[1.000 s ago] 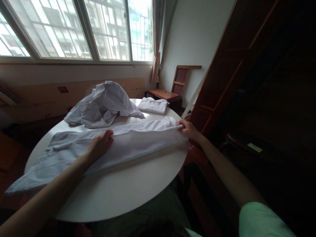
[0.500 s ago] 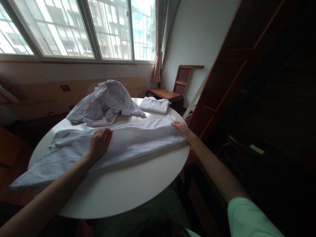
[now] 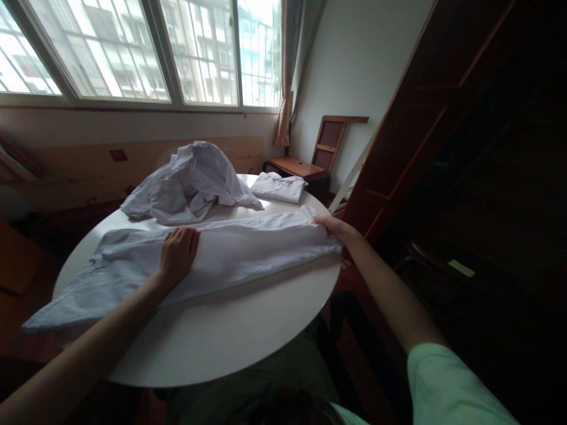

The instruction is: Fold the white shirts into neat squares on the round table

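Note:
A white shirt (image 3: pixel 248 248), folded into a long narrow strip, lies across the round table, its pointed left end hanging past the edge. My left hand (image 3: pixel 179 254) rests on the strip left of its middle, fingers curled and pressed together on the cloth. At the right end, my right hand (image 3: pixel 331 227) grips the upper edge, with the thumb side on top and some fingers hidden by the fabric. Behind the strip sits a crumpled heap of white cloth (image 3: pixel 190 183). A neatly folded white shirt (image 3: pixel 280 187) lies at the back right.
The white round table (image 3: pixel 230 336) is close to my body. Past its far right edge stands a wooden chair (image 3: pixel 301 167). A dark wooden door panel (image 3: pixel 385 159) leans along the right side. Barred windows (image 3: pixel 199 53) and a curtain (image 3: pixel 283 118) are behind.
My right hand has moved slightly right, drawing the shirt's right end toward the table edge and pulling up a soft ridge. My left hand stays in nearly the same place.

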`<state>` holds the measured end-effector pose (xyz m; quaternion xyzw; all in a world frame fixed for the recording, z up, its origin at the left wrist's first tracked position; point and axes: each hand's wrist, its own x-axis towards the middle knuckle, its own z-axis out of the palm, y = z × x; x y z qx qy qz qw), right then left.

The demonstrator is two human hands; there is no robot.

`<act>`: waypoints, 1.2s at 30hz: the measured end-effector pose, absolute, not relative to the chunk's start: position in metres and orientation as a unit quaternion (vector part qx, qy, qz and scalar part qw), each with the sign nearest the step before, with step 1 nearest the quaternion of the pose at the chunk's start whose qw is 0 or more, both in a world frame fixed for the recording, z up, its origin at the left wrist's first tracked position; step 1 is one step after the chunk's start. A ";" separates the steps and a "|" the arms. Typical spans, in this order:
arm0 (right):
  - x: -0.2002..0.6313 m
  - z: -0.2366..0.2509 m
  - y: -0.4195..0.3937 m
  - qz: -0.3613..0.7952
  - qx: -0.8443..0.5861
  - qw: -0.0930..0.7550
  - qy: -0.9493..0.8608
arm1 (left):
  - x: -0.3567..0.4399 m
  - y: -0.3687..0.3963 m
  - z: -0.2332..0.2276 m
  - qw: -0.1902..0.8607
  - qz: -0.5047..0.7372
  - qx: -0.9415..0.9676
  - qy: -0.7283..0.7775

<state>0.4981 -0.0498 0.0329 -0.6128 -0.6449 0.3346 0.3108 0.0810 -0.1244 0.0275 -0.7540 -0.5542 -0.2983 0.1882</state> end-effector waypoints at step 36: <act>0.503 0.031 -0.065 0.433 -0.518 0.500 -0.543 | 0.079 -0.109 0.017 0.125 -0.205 -0.741 -0.627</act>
